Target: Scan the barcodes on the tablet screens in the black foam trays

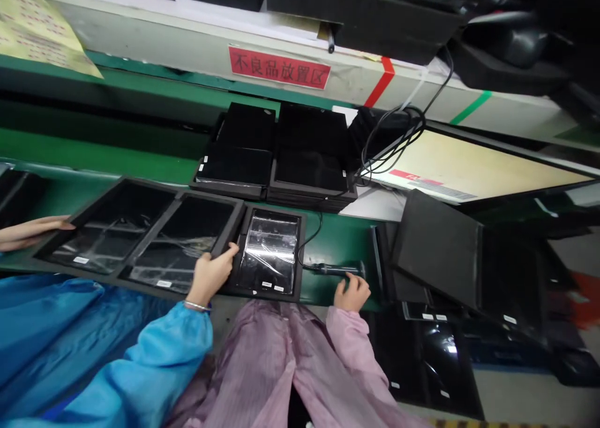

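Mauve smock (253, 365) up front; your left hand's unseen, can't tell if your right hand (351, 292) grips the adjacent corded tool (340, 270); yanking could snag its cable (320, 225).

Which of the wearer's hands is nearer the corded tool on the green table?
Right. The right hand is just on the wearer's side of the corded tool, close beside it; contact is unclear. The left hand is out of view; the blue-sleeved hand is a co-worker's.
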`<state>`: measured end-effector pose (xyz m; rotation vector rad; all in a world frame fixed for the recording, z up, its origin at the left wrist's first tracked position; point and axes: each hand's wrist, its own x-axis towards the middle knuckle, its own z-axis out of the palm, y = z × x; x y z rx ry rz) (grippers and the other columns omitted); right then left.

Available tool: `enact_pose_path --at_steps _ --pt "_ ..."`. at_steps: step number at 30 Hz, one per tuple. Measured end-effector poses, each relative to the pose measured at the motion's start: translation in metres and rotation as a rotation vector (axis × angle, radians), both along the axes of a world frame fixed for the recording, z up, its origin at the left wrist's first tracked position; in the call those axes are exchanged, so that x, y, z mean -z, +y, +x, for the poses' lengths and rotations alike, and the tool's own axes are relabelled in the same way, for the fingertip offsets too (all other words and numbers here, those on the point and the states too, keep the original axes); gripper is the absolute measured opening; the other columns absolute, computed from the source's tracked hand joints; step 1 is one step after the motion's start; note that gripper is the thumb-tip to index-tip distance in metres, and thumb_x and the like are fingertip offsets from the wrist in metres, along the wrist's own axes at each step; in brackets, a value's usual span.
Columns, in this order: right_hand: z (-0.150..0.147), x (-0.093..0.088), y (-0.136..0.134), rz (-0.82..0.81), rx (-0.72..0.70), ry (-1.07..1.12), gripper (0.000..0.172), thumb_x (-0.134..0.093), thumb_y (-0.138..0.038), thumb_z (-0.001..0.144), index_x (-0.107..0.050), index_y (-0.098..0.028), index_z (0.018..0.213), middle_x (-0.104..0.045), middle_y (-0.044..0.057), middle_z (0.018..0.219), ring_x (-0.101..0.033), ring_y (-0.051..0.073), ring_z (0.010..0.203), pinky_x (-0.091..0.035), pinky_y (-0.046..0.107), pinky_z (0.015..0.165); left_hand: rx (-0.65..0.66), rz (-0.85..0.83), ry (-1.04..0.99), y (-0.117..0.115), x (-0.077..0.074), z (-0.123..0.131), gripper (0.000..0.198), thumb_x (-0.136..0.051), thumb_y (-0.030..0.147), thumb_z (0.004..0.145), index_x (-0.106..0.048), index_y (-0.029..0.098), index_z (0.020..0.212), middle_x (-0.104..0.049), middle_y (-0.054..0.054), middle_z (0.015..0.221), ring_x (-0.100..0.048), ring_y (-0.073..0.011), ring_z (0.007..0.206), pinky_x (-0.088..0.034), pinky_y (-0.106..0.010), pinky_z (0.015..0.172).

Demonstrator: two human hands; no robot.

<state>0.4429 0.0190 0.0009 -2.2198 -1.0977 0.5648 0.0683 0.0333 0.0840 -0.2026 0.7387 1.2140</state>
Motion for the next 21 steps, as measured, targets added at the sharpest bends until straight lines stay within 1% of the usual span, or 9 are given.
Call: enact_pose_path --at_steps 3,5,8,10,13,15,17,19,21 --pt "-0.007 0.011 -0.002 -0.037 0.347 0.472 0.029 -0.054 -0.032 0.074 -0.049 -0.015 0.098 -0.046 0.018 0.121 -0.047 0.029 0.117 -0.033 0.045 0.106 0.000 -0.096 -0.227 -0.004 0.011 0.046 0.032 -0.048 0.024 0.070 -0.053 0.019 0.101 -0.044 0.003 0.061 -0.049 -0.0083 0.051 -0.037 -0.015 0.041" --pt "-0.012 0.016 0.004 -0.079 0.398 0.667 0.031 -0.053 -0.040 0.075 -0.045 -0.016 0.094 -0.053 0.017 0.108 -0.059 0.027 0.101 -0.047 0.045 0.092 0.086 -0.171 -0.263 -0.006 0.021 0.073 0.029 -0.047 0.023 0.069 -0.053 0.021 0.097 -0.040 0.004 0.056 -0.046 -0.0092 0.046 -0.030 -0.018 0.036" --pt "-0.017 0.020 0.021 -0.042 0.448 0.919 0.035 -0.052 -0.050 0.077 -0.044 -0.019 0.091 -0.058 0.010 0.096 -0.064 0.019 0.087 -0.054 0.035 0.079 0.280 -0.206 -0.278 0.000 0.030 0.103 0.024 -0.045 0.024 0.072 -0.055 0.022 0.094 -0.036 0.004 0.052 -0.044 -0.0106 0.042 -0.027 -0.019 0.035" --pt "-0.017 0.020 0.036 0.029 0.502 0.992 0.035 -0.055 -0.050 0.076 -0.044 -0.020 0.092 -0.058 0.005 0.092 -0.064 0.015 0.084 -0.055 0.030 0.077 0.368 -0.189 -0.281 0.006 0.030 0.118 0.025 -0.042 0.025 0.074 -0.055 0.019 0.095 -0.038 0.003 0.055 -0.047 -0.0110 0.046 -0.033 -0.019 0.038" --pt "-0.017 0.016 0.057 0.126 0.558 1.045 0.030 -0.059 -0.038 0.071 -0.042 -0.021 0.089 -0.058 0.000 0.082 -0.063 0.012 0.075 -0.055 0.027 0.072 0.409 -0.103 -0.192 0.014 0.024 0.127 0.028 -0.036 0.021 0.076 -0.055 0.016 0.095 -0.048 -0.002 0.069 -0.055 -0.0118 0.060 -0.047 -0.020 0.050" --pt "-0.017 0.010 0.064 0.159 0.548 1.059 0.025 -0.058 -0.030 0.066 -0.042 -0.021 0.083 -0.057 -0.002 0.073 -0.060 0.011 0.065 -0.054 0.026 0.065 0.410 0.042 -0.008 0.019 0.017 0.117 0.027 -0.033 0.020 0.077 -0.055 0.017 0.093 -0.051 -0.008 0.083 -0.059 -0.0164 0.076 -0.053 -0.027 0.058" --pt "-0.016 0.000 0.062 0.174 0.488 1.057 0.026 -0.059 -0.028 0.059 -0.046 -0.019 0.080 -0.057 -0.003 0.069 -0.056 0.011 0.056 -0.050 0.024 0.056 0.396 0.212 0.215 0.027 0.009 0.092 0.024 -0.033 0.019 0.080 -0.054 0.018 0.092 -0.050 -0.012 0.093 -0.058 -0.0193 0.094 -0.056 -0.033 0.066" --pt "-0.010 -0.014 0.054 0.192 0.383 1.046 0.036 -0.064 -0.027 0.051 -0.052 -0.018 0.084 -0.061 -0.002 0.073 -0.053 0.011 0.052 -0.046 0.025 0.050 0.371 0.372 0.516 0.041 0.001 0.051 0.019 -0.036 0.017 0.081 -0.054 0.018 0.088 -0.049 -0.012 0.096 -0.053 -0.0180 0.112 -0.056 -0.030 0.072" --pt "0.001 -0.029 0.041 0.211 0.195 0.894 0.044 -0.067 -0.025 0.045 -0.056 -0.018 0.087 -0.064 0.000 0.077 -0.054 0.013 0.055 -0.045 0.027 0.053 0.283 0.432 0.893 0.058 -0.007 0.000 0.013 -0.040 0.011 0.080 -0.053 0.017 0.081 -0.049 -0.010 0.095 -0.044 -0.0154 0.124 -0.053 -0.023 0.078"
